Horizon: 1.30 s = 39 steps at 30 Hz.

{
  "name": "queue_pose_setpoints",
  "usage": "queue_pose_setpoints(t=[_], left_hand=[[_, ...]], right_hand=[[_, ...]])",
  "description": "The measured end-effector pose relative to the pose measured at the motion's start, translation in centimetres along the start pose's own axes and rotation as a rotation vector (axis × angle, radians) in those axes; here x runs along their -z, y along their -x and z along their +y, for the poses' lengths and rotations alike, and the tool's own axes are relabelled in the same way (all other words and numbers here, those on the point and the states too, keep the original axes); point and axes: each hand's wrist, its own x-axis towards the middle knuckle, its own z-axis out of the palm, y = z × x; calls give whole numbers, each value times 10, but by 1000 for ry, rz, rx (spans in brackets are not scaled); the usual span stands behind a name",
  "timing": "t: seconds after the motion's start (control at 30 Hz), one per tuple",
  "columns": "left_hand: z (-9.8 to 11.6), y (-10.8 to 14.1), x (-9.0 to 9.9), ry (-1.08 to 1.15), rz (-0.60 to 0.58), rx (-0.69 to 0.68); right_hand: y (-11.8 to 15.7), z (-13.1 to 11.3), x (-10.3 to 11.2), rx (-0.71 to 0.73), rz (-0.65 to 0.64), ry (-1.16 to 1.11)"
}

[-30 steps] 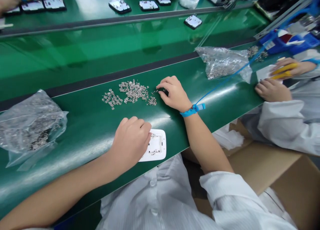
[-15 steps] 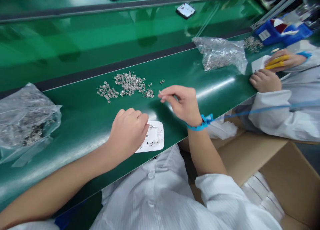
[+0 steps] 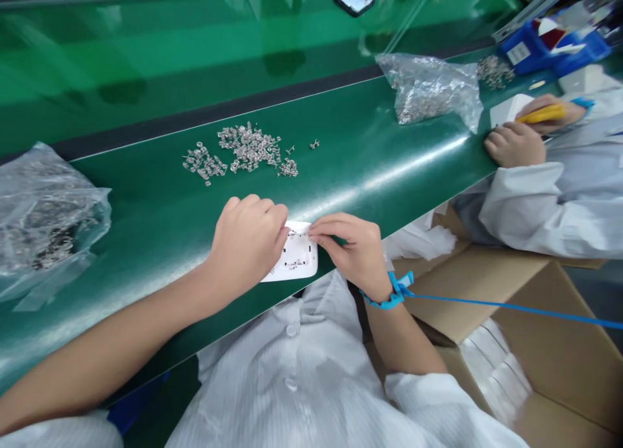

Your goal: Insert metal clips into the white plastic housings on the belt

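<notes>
A white plastic housing (image 3: pixel 298 261) with rounded corners and small dark slots lies at the bench's near edge. My left hand (image 3: pixel 250 240) is closed over its left side and hides that part; the fingertips are tucked out of sight. My right hand (image 3: pixel 348 247) is pinched at the housing's upper right corner, on a tiny metal piece that barely shows between thumb and forefinger. Beyond the hands lie a pile of small metal contact pieces (image 3: pixel 249 148), a smaller group of metal pieces (image 3: pixel 204 162) to its left and a few loose ones to its right.
Plastic bags of parts lie at the left (image 3: pixel 53 208) and at the back right (image 3: pixel 431 91). A co-worker's hands (image 3: pixel 518 143) hold a white part and a yellow-handled tool. A blue cord (image 3: pixel 511 307) runs from my right wristband. Below right stands an open cardboard box (image 3: pixel 574 344).
My right hand has come from beside the metal pieces down to the housing's upper right corner. My left hand keeps its place on the housing. The view has tilted slightly downward.
</notes>
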Motion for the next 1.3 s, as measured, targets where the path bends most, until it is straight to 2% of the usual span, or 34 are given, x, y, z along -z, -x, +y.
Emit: queue_pose_setpoints(t=[0.27,0.63,0.8,0.9,1.1,1.3], left_hand=[[1,0,1,-8,-13,5],[2,-1,1,-16,-22,3],[7,4,-4,-72,41,8],[9,6,-7,-109,69,-9],[13,3,-6,-171,67,-6],[17,-1,-1,-190,48,16]], right_hand=[[5,-3,-19,-44,66,58],[-6,1,-15,-50,-43,74],[-17,8,-12,-108,-110,56],[-9,8,-11,-56,-64,28],[28,10,-21,64,131,66],[33,18,-29,206,195,116]])
